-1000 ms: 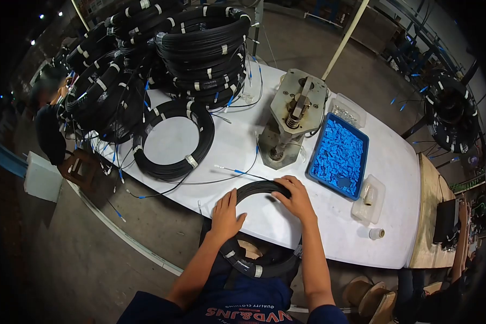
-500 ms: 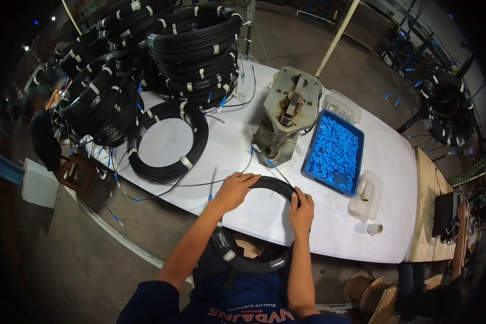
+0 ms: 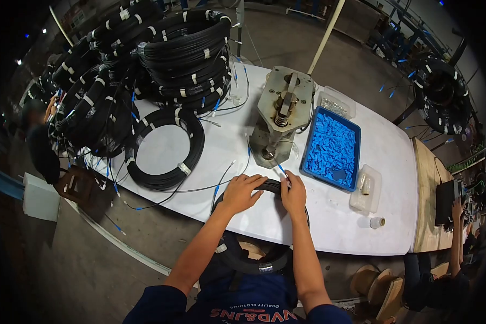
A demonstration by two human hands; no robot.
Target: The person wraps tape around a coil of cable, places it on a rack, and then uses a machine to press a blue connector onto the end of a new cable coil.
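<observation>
A black cable coil (image 3: 267, 267) lies partly on the white table (image 3: 329, 218) and partly over its front edge against my body. On the coil's upper left rests my left hand (image 3: 242, 193), its fingers spread over the cable. At the upper right, my right hand (image 3: 293, 193) pinches a thin cable end near a blue connector (image 3: 282, 168), just below the metal press (image 3: 286, 102). Another cable end with a blue connector (image 3: 216, 190) stands out left of my left hand.
Stacked black coils (image 3: 186, 59) fill the table's back left, with a single coil (image 3: 194, 143) before them. Right of the press sit a blue tray (image 3: 306, 171) of small blue parts, clear plastic boxes (image 3: 373, 197) and a white roll (image 3: 377, 222). People work at both sides.
My right hand has moved up and left along the coil to the cable end by the blue connector. My left hand has shifted slightly right, its fingers more spread. The view has turned slightly.
</observation>
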